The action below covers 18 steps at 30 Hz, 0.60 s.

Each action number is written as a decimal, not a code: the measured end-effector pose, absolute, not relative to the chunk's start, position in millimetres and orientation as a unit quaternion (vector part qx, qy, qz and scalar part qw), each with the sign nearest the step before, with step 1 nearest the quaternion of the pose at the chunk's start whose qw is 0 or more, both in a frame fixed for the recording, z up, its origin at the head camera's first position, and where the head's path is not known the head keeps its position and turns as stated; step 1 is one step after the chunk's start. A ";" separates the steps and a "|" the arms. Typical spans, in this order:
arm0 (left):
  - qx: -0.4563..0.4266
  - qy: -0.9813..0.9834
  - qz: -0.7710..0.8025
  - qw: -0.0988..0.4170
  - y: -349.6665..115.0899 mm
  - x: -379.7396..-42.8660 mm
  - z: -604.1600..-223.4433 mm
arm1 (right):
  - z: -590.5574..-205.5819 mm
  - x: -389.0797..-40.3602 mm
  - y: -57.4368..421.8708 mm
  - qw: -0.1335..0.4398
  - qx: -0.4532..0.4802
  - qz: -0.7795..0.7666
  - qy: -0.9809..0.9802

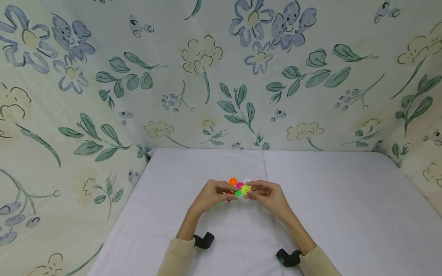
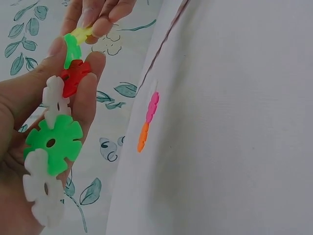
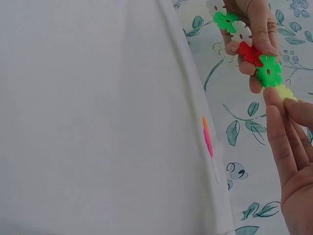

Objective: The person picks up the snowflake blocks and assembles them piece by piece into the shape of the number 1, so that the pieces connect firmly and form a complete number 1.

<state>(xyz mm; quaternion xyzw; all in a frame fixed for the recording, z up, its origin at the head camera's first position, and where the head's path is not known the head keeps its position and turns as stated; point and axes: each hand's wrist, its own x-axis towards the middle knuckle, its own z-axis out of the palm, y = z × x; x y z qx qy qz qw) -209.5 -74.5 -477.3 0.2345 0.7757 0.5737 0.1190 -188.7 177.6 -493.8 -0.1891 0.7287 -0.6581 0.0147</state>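
My left hand (image 1: 215, 196) pinches a chain of notched plastic snowflake discs near its red disc (image 2: 73, 81) and the green disc (image 3: 275, 74) beside it. Back along the palm, in the left wrist view, the chain runs on through a white disc (image 2: 57, 100), a larger-looking green disc (image 2: 66, 142) and another white disc (image 2: 41, 191). Between thumb and fingertips, my right hand (image 1: 272, 194) grips a yellow disc (image 1: 246, 189) at the chain's other end. The yellow disc meets the green one; how deeply their notches fit is hidden.
Beyond the hands on the white-covered table (image 1: 345, 199) lie an orange disc (image 1: 233, 181), a pink disc (image 1: 239, 185) and a white disc (image 1: 246, 180) in a row. Whether these are joined is unclear. Floral cloth (image 1: 207, 76) hangs behind and beside the table.
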 end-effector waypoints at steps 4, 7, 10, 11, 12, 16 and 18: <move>0.237 0.776 0.572 0.118 -73.4 -209.8 -478.9 | -493.3 -188.5 179.0 0.022 -0.183 -0.656 0.732; 0.237 0.778 0.569 0.118 -73.2 -209.5 -479.2 | -493.7 -188.4 179.4 0.024 -0.179 -0.654 0.735; 0.237 0.780 0.567 0.118 -73.2 -209.0 -478.8 | -494.2 -188.5 179.6 0.024 -0.176 -0.653 0.736; 0.237 0.780 0.567 0.118 -73.0 -208.9 -478.7 | -494.1 -188.6 179.7 0.024 -0.174 -0.653 0.736; 0.239 0.779 0.568 0.117 -72.9 -208.9 -478.6 | -494.0 -188.6 179.7 0.024 -0.173 -0.654 0.736; 0.243 0.778 0.568 0.115 -72.9 -208.6 -477.3 | -494.7 -189.3 180.5 0.024 -0.173 -0.652 0.738; 0.240 0.778 0.568 0.115 -73.1 -208.5 -476.6 | -495.2 -189.5 181.6 0.020 -0.170 -0.649 0.741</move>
